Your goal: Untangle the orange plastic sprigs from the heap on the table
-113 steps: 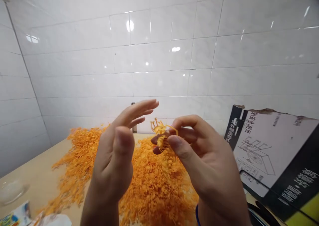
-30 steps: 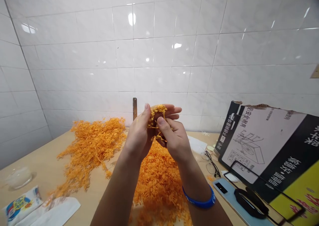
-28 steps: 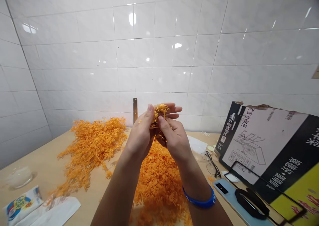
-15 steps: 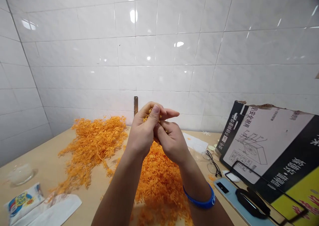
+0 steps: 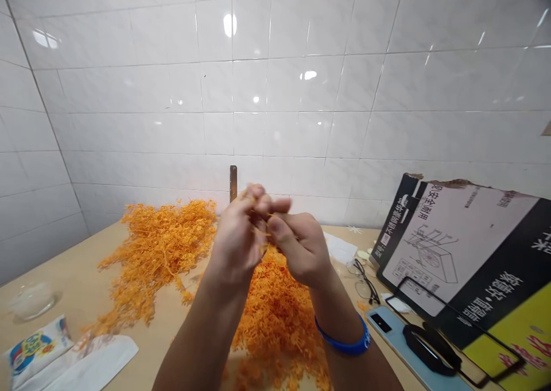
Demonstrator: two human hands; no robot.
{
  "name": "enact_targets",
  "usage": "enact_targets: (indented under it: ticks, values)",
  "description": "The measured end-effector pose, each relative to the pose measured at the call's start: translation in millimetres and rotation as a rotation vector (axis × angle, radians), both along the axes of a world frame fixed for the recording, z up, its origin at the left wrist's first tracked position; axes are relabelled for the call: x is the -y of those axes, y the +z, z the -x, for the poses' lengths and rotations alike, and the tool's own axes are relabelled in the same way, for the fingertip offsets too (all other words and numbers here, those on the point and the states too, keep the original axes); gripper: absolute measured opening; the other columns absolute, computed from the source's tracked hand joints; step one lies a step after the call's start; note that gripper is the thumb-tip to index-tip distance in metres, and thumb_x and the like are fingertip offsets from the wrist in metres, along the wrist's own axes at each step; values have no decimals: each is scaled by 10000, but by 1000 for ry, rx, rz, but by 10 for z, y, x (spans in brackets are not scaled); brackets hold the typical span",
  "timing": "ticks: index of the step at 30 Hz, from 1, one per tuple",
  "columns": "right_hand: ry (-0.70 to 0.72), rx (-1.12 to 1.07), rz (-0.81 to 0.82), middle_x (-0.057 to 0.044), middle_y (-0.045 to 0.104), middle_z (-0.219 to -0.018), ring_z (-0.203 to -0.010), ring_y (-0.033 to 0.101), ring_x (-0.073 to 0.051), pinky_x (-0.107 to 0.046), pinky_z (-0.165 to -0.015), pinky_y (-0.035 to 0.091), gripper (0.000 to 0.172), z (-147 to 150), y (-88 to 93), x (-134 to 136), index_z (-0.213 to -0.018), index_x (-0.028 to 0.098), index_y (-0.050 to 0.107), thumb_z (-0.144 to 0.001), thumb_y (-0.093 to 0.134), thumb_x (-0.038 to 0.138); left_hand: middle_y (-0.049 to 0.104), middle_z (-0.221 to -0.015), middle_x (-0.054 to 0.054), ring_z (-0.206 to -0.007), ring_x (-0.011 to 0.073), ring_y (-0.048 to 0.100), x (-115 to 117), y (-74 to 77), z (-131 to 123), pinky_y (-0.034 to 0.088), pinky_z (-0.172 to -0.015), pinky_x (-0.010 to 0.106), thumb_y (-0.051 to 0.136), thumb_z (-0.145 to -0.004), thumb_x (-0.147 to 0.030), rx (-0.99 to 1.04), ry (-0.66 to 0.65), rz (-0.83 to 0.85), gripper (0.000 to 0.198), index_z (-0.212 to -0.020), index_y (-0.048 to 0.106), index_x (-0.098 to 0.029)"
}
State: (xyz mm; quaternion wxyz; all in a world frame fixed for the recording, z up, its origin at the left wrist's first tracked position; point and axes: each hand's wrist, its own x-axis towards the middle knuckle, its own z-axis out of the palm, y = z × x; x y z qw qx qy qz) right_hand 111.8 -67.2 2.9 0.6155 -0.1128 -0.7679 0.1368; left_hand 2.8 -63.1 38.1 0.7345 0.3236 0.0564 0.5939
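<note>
My left hand (image 5: 239, 233) is raised over the table, its curled fingers smeared by motion around thin orange plastic sprigs (image 5: 266, 230). Against it, my right hand (image 5: 303, 247) is closed, thumb pressed to the fingers, pinching the sprigs' near side. How many pieces lie between the hands is hidden. Below both hands spreads a heap of small orange plastic sprigs (image 5: 279, 299), partly covered by my forearms. A second, longer orange pile (image 5: 166, 242) lies to the left. A blue wristband (image 5: 346, 342) circles my right wrist.
At the right stand a black, white and yellow carton (image 5: 456, 259), eyeglasses (image 5: 365, 279) and a light blue phone (image 5: 413, 351) under a black-framed object. A tissue pack (image 5: 37, 345), white paper (image 5: 94, 362) and a clear bowl (image 5: 32, 300) lie left. A tiled wall (image 5: 275, 92) rises behind.
My left hand has turned and opened its grip somewhat, its thumb moving away from the front. The right hand stays close by, slightly shifted. The orange heaps look the same.
</note>
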Motion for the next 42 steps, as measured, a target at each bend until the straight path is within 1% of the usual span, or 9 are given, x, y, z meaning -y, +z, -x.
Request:
enact_targets:
  ticks: [4,10,15,17,23,29,32,36,42]
  values:
    - [22,-67,67,42,320,-538,-468,297,-85,-250,-447,251,471,87,-35,28,-586,197,367,-992,434,427,379,-484,-83,-435,20,492,-55,55,54,529,-781,161,288,-930,11,91,-3,52,342,-710,480,-167]
    - [152,-290,315,41,306,-570,-494,270,-100,-257,-447,239,458,199,-75,-71,-634,206,401,-954,481,524,422,-570,-65,-531,56,531,-130,22,37,536,-761,217,420,-968,-193,-8,243,-136,229,-756,503,-176]
    - [203,-416,360,25,388,-619,-524,348,-101,-252,-469,275,413,144,-31,-109,-683,199,470,-971,471,496,338,-516,-70,-445,70,350,-276,-47,76,447,-564,203,537,-920,-372,-425,741,-422,321,-659,497,-190]
    - [168,-440,351,-1,461,-679,-582,428,-114,-256,-504,332,369,121,-11,-102,-728,193,536,-989,449,439,373,-534,-48,-469,85,366,-324,-69,107,393,-513,212,540,-904,-463,-617,824,-502,406,-611,467,-192]
    - [-40,-478,288,-39,564,-830,-717,508,-148,-274,-592,411,308,101,-14,-115,-848,201,657,-984,445,377,436,-526,-11,-489,138,408,-465,-139,167,289,-471,262,419,-869,-676,-1106,825,-547,552,-589,468,-203]
    - [-236,-534,228,-42,599,-879,-739,490,-145,-293,-705,419,283,96,-35,-159,-905,207,695,-981,475,368,585,-588,60,-533,221,544,-629,-233,148,344,-511,304,271,-846,-764,-1467,600,-459,678,-634,583,-201]
    - [-267,-565,218,-37,605,-860,-687,458,-137,-289,-652,401,254,83,-25,-160,-927,207,704,-973,497,349,703,-857,128,-776,306,641,-689,-278,140,418,-649,348,262,-866,-738,-1549,622,-489,688,-867,683,-193]
    - [-275,-597,242,-25,585,-823,-593,403,-117,-275,-534,360,197,72,-9,-155,-989,214,704,-937,557,334,641,-1243,163,-1145,368,567,-771,-315,151,417,-875,402,439,-860,-654,-1601,694,-472,600,-1228,605,-210]
    - [-198,-617,265,-4,528,-749,-526,351,-90,-251,-439,286,157,91,3,-165,-937,197,680,-917,582,318,647,-1251,128,-1141,289,587,-939,-352,160,410,-979,377,358,-939,-542,-1426,705,-574,516,-1211,615,-187]
